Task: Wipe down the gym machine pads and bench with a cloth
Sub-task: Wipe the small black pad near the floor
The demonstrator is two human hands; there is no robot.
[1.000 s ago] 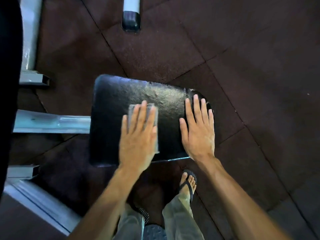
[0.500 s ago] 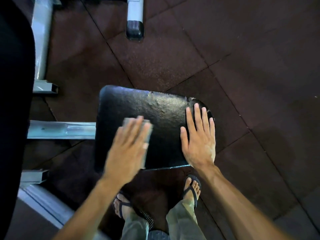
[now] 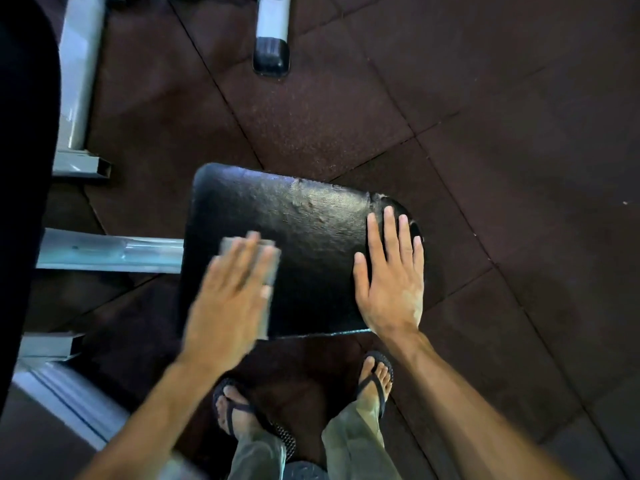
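Observation:
A black, worn seat pad [image 3: 304,244] of a gym machine lies below me, its surface cracked near the far edge. My left hand [image 3: 230,299] presses flat on a grey cloth [image 3: 272,265] on the pad's near left part; the hand is blurred with motion. Only the cloth's far and right edges show past my fingers. My right hand [image 3: 391,278] rests flat on the pad's right edge, fingers spread, holding nothing.
A grey steel beam [image 3: 110,252] carries the pad from the left. More frame tubes [image 3: 81,81] and a capped machine foot [image 3: 272,36] stand on the dark rubber floor tiles [image 3: 485,133]. A black pad [image 3: 20,168] fills the left edge. My sandalled feet [image 3: 375,379] stand just before the seat.
My left hand has slid the cloth from the pad's middle toward its left side. The right hand has stayed on the right edge. The view has shifted slightly.

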